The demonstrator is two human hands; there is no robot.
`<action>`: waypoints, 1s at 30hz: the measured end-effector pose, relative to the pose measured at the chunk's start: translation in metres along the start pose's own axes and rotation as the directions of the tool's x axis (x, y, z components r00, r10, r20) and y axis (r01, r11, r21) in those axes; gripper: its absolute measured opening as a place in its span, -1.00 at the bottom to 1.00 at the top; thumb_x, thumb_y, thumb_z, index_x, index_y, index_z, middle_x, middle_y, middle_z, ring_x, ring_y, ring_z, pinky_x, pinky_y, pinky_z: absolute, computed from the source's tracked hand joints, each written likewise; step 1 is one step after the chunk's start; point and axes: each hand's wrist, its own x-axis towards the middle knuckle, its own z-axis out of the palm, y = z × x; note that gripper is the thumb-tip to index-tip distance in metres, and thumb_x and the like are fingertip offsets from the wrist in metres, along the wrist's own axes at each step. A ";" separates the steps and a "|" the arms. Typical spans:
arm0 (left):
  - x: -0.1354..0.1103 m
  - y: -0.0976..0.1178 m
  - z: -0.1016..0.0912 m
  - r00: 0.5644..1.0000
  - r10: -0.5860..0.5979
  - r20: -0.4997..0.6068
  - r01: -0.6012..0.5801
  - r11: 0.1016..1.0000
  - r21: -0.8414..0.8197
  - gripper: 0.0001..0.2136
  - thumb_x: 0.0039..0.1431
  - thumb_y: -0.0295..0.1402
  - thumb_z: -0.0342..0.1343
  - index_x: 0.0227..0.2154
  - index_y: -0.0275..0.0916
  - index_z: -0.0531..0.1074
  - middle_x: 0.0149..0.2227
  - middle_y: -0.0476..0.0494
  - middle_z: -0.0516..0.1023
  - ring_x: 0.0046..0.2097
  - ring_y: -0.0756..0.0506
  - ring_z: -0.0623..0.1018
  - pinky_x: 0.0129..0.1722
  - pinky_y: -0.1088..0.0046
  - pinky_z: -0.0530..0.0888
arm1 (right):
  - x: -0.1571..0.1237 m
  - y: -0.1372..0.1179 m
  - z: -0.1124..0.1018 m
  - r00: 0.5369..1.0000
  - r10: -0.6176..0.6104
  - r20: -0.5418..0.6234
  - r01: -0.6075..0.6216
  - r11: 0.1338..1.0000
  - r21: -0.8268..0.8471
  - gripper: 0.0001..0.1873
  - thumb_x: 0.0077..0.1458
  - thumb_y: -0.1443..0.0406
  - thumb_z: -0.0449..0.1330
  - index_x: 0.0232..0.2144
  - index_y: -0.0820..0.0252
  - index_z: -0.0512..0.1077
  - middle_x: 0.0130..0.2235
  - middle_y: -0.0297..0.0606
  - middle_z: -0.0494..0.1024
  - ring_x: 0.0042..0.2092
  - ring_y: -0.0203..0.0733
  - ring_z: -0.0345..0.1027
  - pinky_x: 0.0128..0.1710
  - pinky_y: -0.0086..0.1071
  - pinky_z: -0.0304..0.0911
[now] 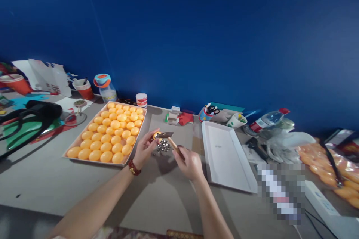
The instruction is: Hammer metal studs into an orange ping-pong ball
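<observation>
My left hand (145,148), with a beaded bracelet at the wrist, grips an orange table tennis ball (156,137) between its fingers. A dark spot shows on the ball, partly hidden behind the hammer head. My right hand (190,162) is closed round the wooden handle of a small hammer (165,135), whose dark metal head lies over or against the ball; I cannot tell if they touch. Just beneath, small shiny metal pieces (164,145) are heaped on the grey table. To the left, a shallow box (94,162) holds rows of similar orange balls.
A shallow white box lid (224,157) lies right of my hands. Behind stand a pen cup with scissors (205,115), a small carton (172,118) and a red-and-white tub (141,100). Rightward are a bottle (265,122) and bagged orange balls (316,160). Black straps (42,112) lie left.
</observation>
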 end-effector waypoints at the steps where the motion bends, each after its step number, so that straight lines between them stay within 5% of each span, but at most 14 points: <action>1: 0.000 0.000 0.000 1.000 0.000 0.010 0.000 1.000 -0.006 -0.59 0.11 -0.25 0.19 0.04 -0.16 0.43 -0.10 -0.19 0.55 -0.33 -0.02 0.53 -0.26 0.39 0.51 | 0.000 0.000 0.000 1.000 0.000 -0.003 0.000 1.000 -0.004 -0.69 0.25 0.17 -0.01 -0.31 0.22 0.45 -0.54 -0.30 0.47 -0.53 -0.29 0.30 -0.50 -0.49 0.00; 9: 0.003 -0.007 0.002 0.998 0.011 0.059 -0.006 0.996 -0.084 -0.61 0.03 -0.29 0.25 -0.05 -0.22 0.44 -0.13 -0.19 0.52 -0.22 -0.08 0.52 -0.23 0.40 0.49 | 0.000 0.002 0.003 0.998 0.023 -0.059 -0.028 0.996 -0.088 -0.65 0.27 0.15 -0.05 -0.27 0.22 0.44 -0.50 -0.27 0.52 -0.52 -0.27 0.35 -0.50 -0.47 0.01; 13: 0.003 -0.008 0.003 1.000 -0.015 0.015 0.015 0.999 -0.041 -0.70 0.06 -0.28 0.22 -0.14 -0.27 0.44 -0.21 -0.17 0.53 -0.23 -0.07 0.50 -0.26 0.43 0.47 | 0.002 0.004 0.012 0.988 0.146 -0.053 -0.154 0.954 -0.256 -0.68 0.27 0.15 -0.03 -0.21 0.20 0.45 -0.44 -0.23 0.58 -0.49 -0.23 0.41 -0.51 -0.45 0.00; 19: -0.003 -0.004 0.002 1.000 -0.027 -0.001 0.027 0.997 0.072 -0.75 0.14 -0.26 0.15 -0.17 -0.28 0.45 -0.20 -0.18 0.52 -0.20 -0.09 0.50 -0.22 0.43 0.46 | 0.012 0.001 0.019 0.924 0.353 0.144 -0.279 0.883 -0.378 -0.75 0.22 0.20 0.06 -0.12 0.15 0.40 -0.32 -0.19 0.61 -0.33 -0.15 0.49 -0.46 -0.44 0.06; 23: -0.006 0.000 0.004 0.999 -0.009 -0.034 0.011 0.997 0.080 -0.75 0.13 -0.23 0.14 -0.19 -0.27 0.45 -0.23 -0.14 0.53 -0.28 -0.05 0.50 -0.29 0.46 0.46 | 0.019 -0.008 0.027 0.889 0.368 0.273 -0.265 0.899 -0.350 -0.76 0.18 0.23 0.09 -0.11 0.09 0.39 -0.26 -0.19 0.60 -0.25 -0.12 0.49 -0.40 -0.43 0.11; 30: -0.010 0.009 0.005 1.000 0.020 -0.011 -0.019 0.997 0.069 -0.78 0.16 -0.24 0.11 -0.21 -0.26 0.45 -0.24 -0.15 0.55 -0.30 -0.06 0.50 -0.33 0.46 0.45 | 0.021 -0.017 0.038 0.878 0.361 0.315 -0.255 0.909 -0.331 -0.75 0.13 0.26 0.11 -0.11 0.08 0.38 -0.24 -0.18 0.60 -0.28 -0.10 0.50 -0.42 -0.40 0.12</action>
